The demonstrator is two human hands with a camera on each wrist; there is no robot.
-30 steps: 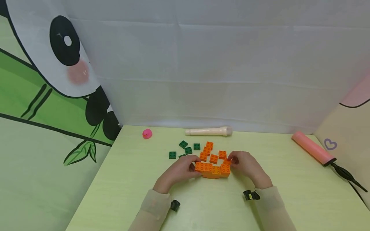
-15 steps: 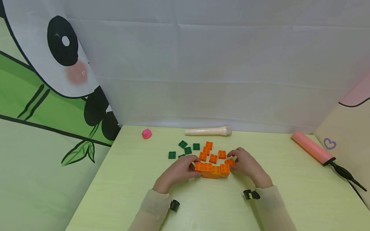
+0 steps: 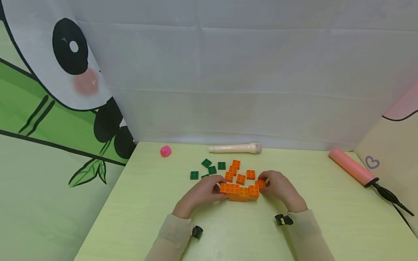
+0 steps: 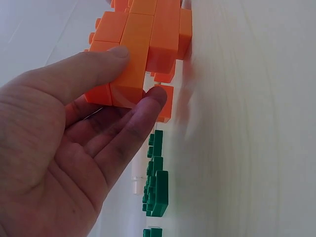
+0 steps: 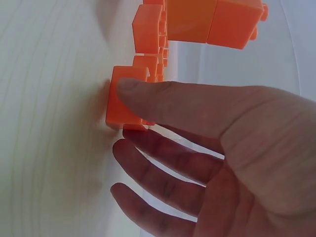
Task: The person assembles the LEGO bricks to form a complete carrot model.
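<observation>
On the pale table (image 3: 235,235), the left hand (image 3: 205,189) grips joined orange bricks (image 3: 239,193) by one end while the right hand (image 3: 279,186) pinches a single orange brick (image 3: 259,183) just behind, green bricks (image 3: 212,169) appearing only in head and left wrist views.

The joined wall of studded plastic bricks (image 3: 234,189) and the loose studded plastic bricks (image 3: 241,179) are plain bright orange; the flat square studded bricks (image 3: 212,170) are dark green. Faint wood-grain streaks pattern the pale yellow-green bench (image 3: 235,235). The slim tube (image 3: 233,149) is cream, the small rounded object (image 3: 166,151) hot pink.
</observation>
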